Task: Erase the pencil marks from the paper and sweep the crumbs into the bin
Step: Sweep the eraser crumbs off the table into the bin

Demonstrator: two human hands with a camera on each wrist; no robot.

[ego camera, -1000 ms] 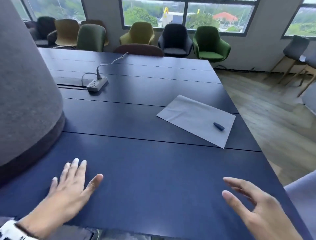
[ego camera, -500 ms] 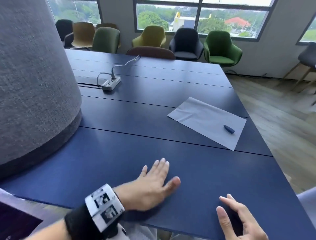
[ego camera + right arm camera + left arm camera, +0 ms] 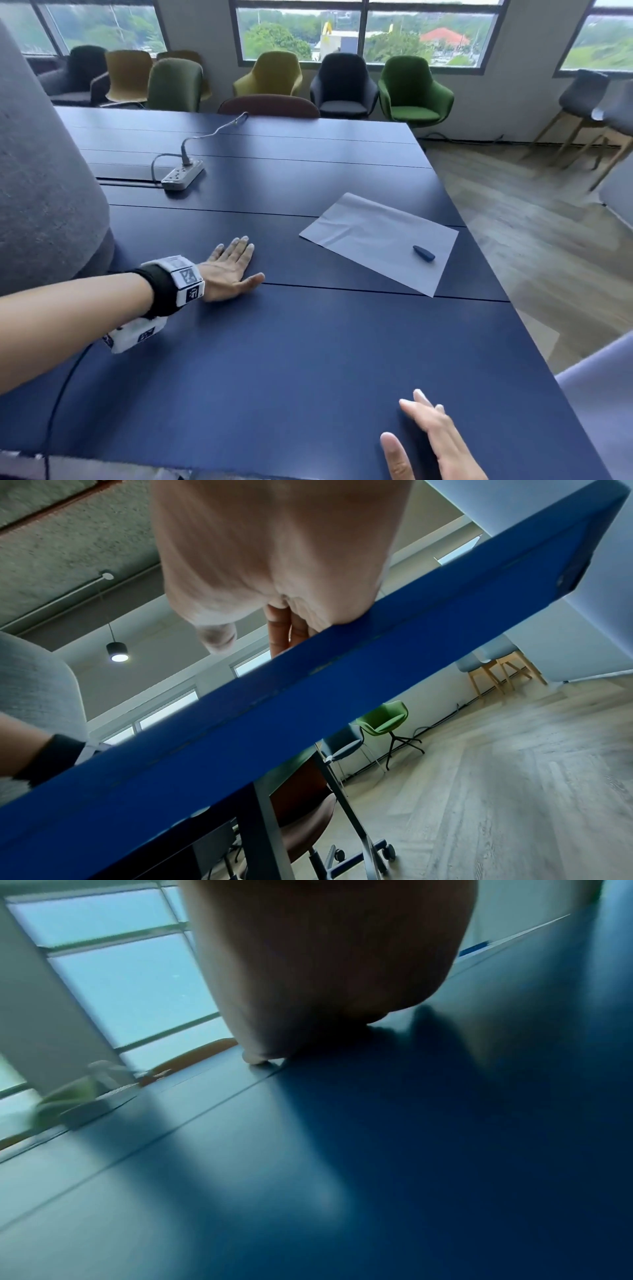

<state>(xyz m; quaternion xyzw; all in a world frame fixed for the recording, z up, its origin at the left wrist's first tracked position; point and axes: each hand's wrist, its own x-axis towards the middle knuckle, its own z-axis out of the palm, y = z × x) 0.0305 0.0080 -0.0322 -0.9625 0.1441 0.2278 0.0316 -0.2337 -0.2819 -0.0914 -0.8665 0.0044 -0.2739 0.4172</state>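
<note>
A white sheet of paper [image 3: 380, 238] lies at an angle near the right edge of the dark blue table [image 3: 291, 359]. A small dark blue eraser [image 3: 423, 253] rests on the sheet's right part. My left hand [image 3: 230, 270] lies flat on the table with straight fingers, well to the left of the paper; in the left wrist view the left hand [image 3: 329, 969] fills the top and the paper's edge [image 3: 507, 938] shows far off. My right hand [image 3: 430, 442] is open over the table's near edge, fingers straight, holding nothing. No bin is in view.
A white power strip [image 3: 182, 174] with a grey cable sits at the table's far left. A large grey felt lampshade [image 3: 44, 171] blocks the left side. Chairs [image 3: 412, 90] line the windowed wall; wooden floor [image 3: 534, 240] lies right of the table.
My left hand has slid forward and rightward across the table toward the paper. My right hand has dropped back to the near edge. The view has come closer to the table.
</note>
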